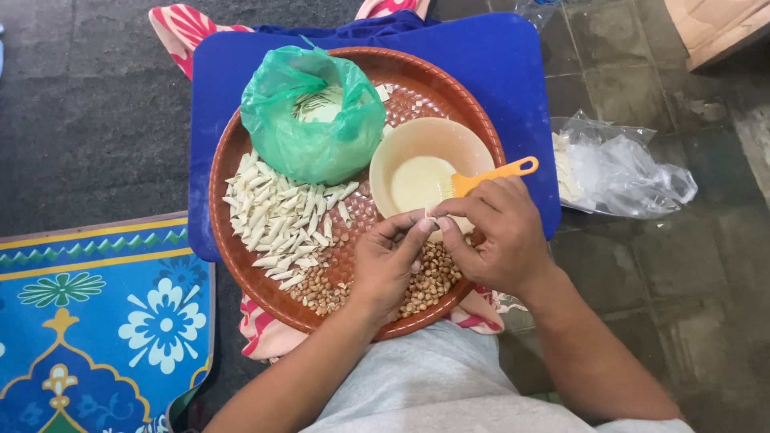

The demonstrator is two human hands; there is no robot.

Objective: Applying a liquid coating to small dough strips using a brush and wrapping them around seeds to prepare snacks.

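Bowl (425,164), bag (313,120) beyond hands (449,248)

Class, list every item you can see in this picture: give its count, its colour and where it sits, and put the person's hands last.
Tray: one, brown, on the blue board.
Board: one, blue, under the tray.
Bag: one, green, tray's far side.
Bowl: one, cream, tray's right.
Brush: one, orange, in the bowl.
Rolled pieces: many, white, tray's left.
Peanuts: many, brown, near edge.
Plastic bag: one, clear, floor right.
Mat: one, blue floral, left.
Left hand, right hand: pinching one small white piece.
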